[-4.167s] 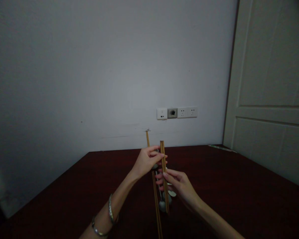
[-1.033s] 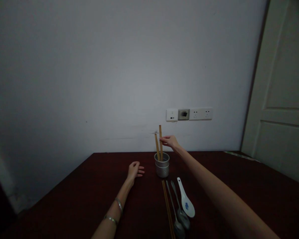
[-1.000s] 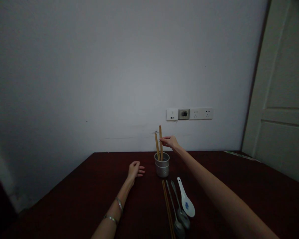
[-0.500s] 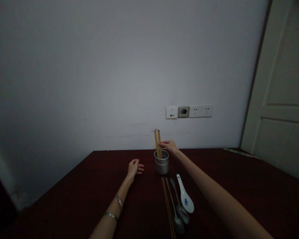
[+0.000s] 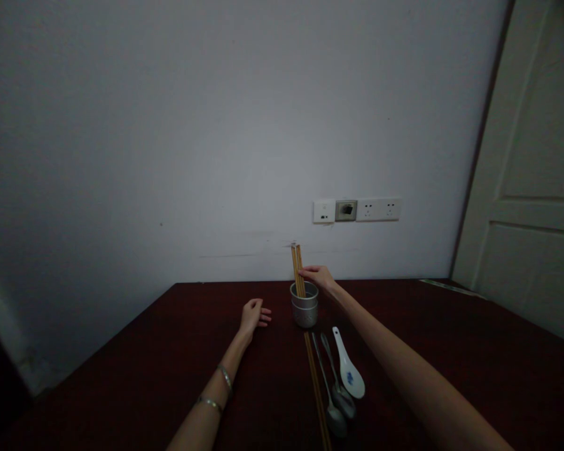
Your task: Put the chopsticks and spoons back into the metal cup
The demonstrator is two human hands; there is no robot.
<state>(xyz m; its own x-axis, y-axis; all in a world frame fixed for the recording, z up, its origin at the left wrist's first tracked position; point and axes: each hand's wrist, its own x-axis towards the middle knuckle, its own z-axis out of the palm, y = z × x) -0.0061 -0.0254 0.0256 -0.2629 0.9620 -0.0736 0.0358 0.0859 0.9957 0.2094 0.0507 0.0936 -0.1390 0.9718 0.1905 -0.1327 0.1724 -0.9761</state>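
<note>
Stretching forward, the right hand [image 5: 320, 275] pinches chopsticks [image 5: 299, 255] in its fingers [image 5: 309, 269]; the left hand [image 5: 252, 314] curls loosely, empty.

Upright chopsticks [image 5: 297, 266]: lower ends hidden inside cup [image 5: 305, 314]. Loose chopsticks [image 5: 316, 385] cut at bottom, as is bench's [image 5: 122, 388] near edge. Left hand [image 5: 252, 315]: palm hidden. Blue mark [image 5: 350, 378] too small to make out. Strip [image 5: 454, 289], bench's far right corner: too small to identify.
</note>
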